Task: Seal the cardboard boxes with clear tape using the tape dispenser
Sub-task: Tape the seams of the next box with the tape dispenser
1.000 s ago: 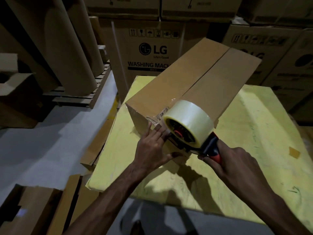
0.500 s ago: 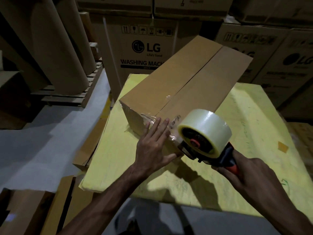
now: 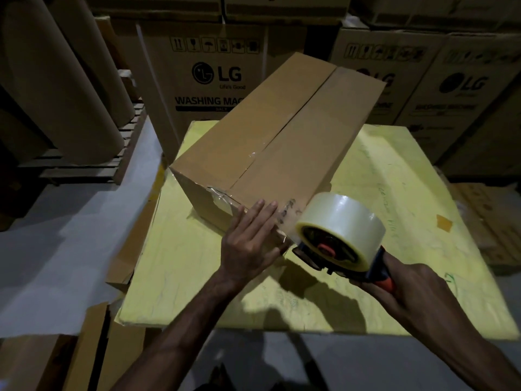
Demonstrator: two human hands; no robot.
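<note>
We see the left hand (image 3: 249, 239) laid flat, its fingers straight and together, pressing on the near end of the one cardboard box (image 3: 279, 131) that lies on the yellow table (image 3: 400, 193). Right of it the one tape dispenser (image 3: 338, 244) meets the same end and hides the box edge there. The right hand (image 3: 408, 294) is curled around the dispenser's handle, with its fingers mostly hidden underneath.

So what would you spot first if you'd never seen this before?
Probably the tape dispenser with its big clear roll at the box's near end, gripped by the right hand. Next, the long cardboard box lying on the yellow table, with the left hand pressing flat on its near edge. Behind stand tall LG boxes.
</note>
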